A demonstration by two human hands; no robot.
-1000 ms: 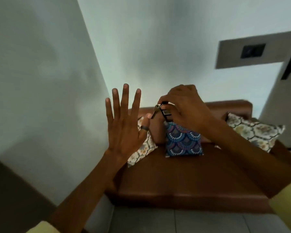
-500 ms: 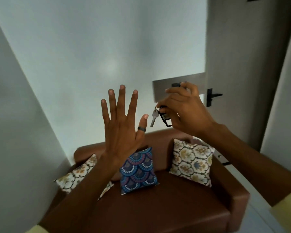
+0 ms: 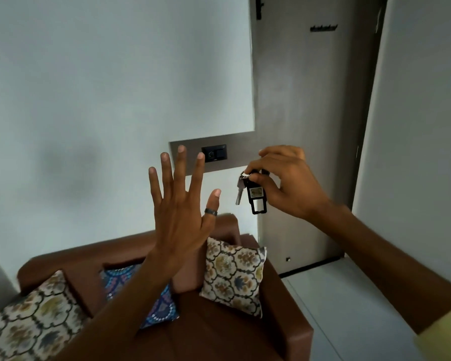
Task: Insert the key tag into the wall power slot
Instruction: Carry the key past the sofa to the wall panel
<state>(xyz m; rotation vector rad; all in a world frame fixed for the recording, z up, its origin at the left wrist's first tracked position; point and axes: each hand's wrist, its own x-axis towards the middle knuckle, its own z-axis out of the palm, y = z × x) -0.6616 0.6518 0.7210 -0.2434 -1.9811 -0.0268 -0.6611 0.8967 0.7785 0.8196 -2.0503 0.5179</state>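
Brown sofa (image 3: 219, 332), pale wall, dark, perhaps slotted, wall plate (image 3: 214, 153).

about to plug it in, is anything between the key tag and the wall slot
Nothing solid sits between the key tag in the right hand and the wall power slot. The open left hand is raised just left of that path.

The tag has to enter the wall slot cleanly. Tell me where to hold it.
Pinch the key tag at its ring end from above, as the right hand does. Its long flat body hangs down free beside the key, leaving the open-loop tip clear for the slot.
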